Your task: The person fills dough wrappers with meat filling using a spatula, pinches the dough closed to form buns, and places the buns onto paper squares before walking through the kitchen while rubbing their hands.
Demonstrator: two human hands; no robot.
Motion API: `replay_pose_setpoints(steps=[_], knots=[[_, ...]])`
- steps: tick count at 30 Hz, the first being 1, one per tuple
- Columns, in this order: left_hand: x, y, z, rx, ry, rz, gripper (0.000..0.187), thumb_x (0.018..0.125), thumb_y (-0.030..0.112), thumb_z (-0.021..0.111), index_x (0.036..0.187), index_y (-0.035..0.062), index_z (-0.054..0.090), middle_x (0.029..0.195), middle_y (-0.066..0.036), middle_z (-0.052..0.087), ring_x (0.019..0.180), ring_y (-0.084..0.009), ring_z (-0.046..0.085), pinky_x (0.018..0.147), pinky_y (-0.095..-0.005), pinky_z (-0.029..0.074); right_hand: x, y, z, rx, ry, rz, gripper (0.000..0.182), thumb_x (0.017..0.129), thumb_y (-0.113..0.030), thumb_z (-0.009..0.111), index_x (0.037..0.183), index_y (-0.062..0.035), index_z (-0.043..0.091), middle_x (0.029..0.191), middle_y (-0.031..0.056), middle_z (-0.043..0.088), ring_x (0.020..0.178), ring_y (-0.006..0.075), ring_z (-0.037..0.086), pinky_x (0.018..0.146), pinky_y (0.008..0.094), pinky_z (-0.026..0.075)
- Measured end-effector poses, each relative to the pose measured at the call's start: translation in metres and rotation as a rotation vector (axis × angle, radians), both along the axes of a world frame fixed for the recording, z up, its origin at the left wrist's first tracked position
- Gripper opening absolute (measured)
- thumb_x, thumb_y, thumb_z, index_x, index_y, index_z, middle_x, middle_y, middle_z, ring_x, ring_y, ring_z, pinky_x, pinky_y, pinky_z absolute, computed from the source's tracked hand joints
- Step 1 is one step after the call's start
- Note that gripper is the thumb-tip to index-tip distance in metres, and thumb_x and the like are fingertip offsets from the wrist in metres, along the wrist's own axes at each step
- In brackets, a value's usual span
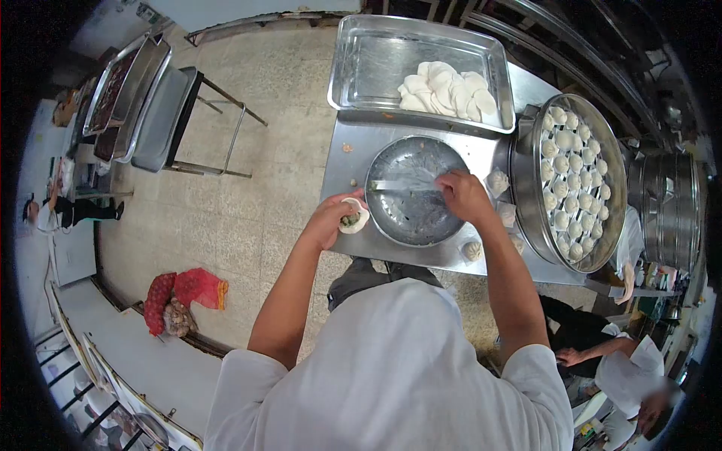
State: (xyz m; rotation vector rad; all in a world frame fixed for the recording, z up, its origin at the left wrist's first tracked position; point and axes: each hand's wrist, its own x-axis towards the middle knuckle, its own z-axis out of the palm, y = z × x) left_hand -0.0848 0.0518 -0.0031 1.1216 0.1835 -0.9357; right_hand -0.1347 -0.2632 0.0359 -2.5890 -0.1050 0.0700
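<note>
My left hand (331, 220) cups a round dough wrapper (362, 217) with green filling (350, 219) in its middle, just left of a metal bowl (414, 222). Over that bowl, my right hand (465, 194) grips a flat spatula (391, 185), slightly blurred and pointing left. Smears and bits of filling cling to the bowl's inside. Beyond it, a metal tray (368, 64) holds a pile of flat dough wrappers (444, 89). Several pleated buns (497, 183) sit on the table right of my right hand.
A large round steamer (529, 161) full of small buns (574, 180) stands to the right, with stacked steamers (668, 210) behind. One person (628, 364) is at lower right, another (56, 214) far left. Trays (124, 105) rest on a stool; red mesh sacks (199, 289) lie on the floor.
</note>
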Motion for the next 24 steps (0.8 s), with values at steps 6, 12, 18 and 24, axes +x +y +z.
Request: replay_pose_setpoints(steps=[6, 12, 18, 24], knots=[[0.005, 0.006, 0.011, -0.003, 0.027, 0.027, 0.023, 0.078, 0.005, 0.051, 0.094, -0.0072, 0.064, 0.135, -0.015, 0.049, 0.093, -0.0240, 0.064, 0.079, -0.0369, 0.056, -0.008, -0.012, 0.020, 0.293, -0.044, -0.142, 0.016, 0.078, -0.004, 0.056, 0.088, -0.0043, 0.067, 0.086, 0.0164, 0.065, 0.080, 0.0352, 0.063, 0.073, 0.0422, 0.050], [0.022, 0.000, 0.007, -0.023, -0.053, 0.035, 0.024, 0.077, 0.004, 0.051, 0.094, -0.0075, 0.064, 0.135, -0.015, 0.049, 0.095, -0.0241, 0.064, 0.080, -0.0368, 0.056, -0.014, -0.039, 0.026, -0.419, 0.027, -0.182, 0.017, 0.080, -0.010, 0.056, 0.093, -0.0087, 0.067, 0.079, 0.0145, 0.064, 0.073, 0.0370, 0.064, 0.072, 0.0477, 0.050], [0.027, -0.007, 0.009, -0.029, 0.031, 0.012, 0.024, 0.080, 0.004, 0.048, 0.095, -0.0069, 0.064, 0.134, -0.014, 0.050, 0.087, -0.0217, 0.066, 0.082, -0.0322, 0.053, -0.005, 0.003, -0.012, 0.161, -0.085, -0.201, 0.018, 0.082, -0.009, 0.055, 0.095, -0.0052, 0.067, 0.088, 0.0188, 0.065, 0.081, 0.0370, 0.064, 0.074, 0.0436, 0.051], [0.033, 0.002, 0.012, -0.034, -0.036, 0.048, 0.025, 0.081, 0.006, 0.051, 0.097, -0.0069, 0.064, 0.131, -0.013, 0.053, 0.084, -0.0220, 0.066, 0.079, -0.0318, 0.052, -0.014, -0.004, 0.008, 0.195, -0.121, -0.331, 0.016, 0.082, -0.010, 0.058, 0.094, -0.0037, 0.067, 0.089, 0.0195, 0.065, 0.082, 0.0381, 0.063, 0.071, 0.0436, 0.050]])
